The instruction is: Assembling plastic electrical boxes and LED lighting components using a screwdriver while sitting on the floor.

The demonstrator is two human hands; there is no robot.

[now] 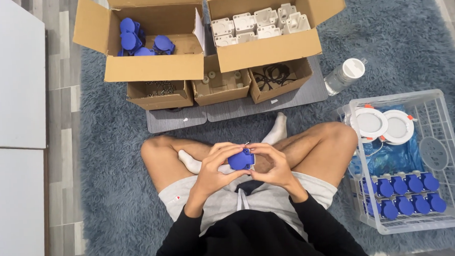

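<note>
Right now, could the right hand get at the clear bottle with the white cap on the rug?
Probably yes, once freed. The right hand and left hand together grip a blue part. The bottle lies beyond the right knee on open rug, with nothing blocking it, though it looks like a stretch.

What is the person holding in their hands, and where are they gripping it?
A small blue plastic part, held over the lap between both hands: left hand fingers wrap its left side, right hand fingers its right side and top. A thin metal piece sticks out at its top.
</note>
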